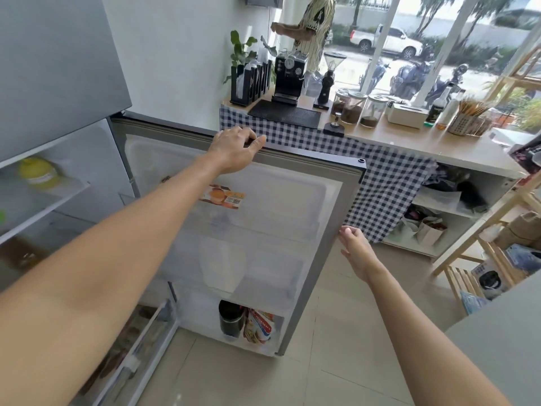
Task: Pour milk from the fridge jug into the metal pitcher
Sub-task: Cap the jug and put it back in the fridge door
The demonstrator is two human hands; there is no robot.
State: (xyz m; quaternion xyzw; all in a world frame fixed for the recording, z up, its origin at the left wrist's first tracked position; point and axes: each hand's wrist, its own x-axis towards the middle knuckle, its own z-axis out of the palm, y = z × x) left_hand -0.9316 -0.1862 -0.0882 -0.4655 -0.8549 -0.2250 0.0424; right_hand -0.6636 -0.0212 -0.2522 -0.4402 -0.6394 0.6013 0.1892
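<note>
The fridge door (348, 200) stands wide open in front of me. My left hand (234, 149) grips its top edge. My right hand (355, 247) hovers with fingers apart just beside the door's outer side edge, holding nothing. A large pale translucent jug (222, 259) sits blurred behind the door's middle shelf rail. A black bottle (231, 317) and a red-and-white pouch (259, 325) stand in the lowest door bin. No metal pitcher shows in this view.
Fridge shelves at left hold a yellow container (38, 172). Behind the door a counter with a checked cloth (389, 183) carries an espresso machine (288, 74), a grinder (329, 77) and glass jars (351, 108). Another person (313, 27) stands behind it. A wooden rack (480, 244) is at right.
</note>
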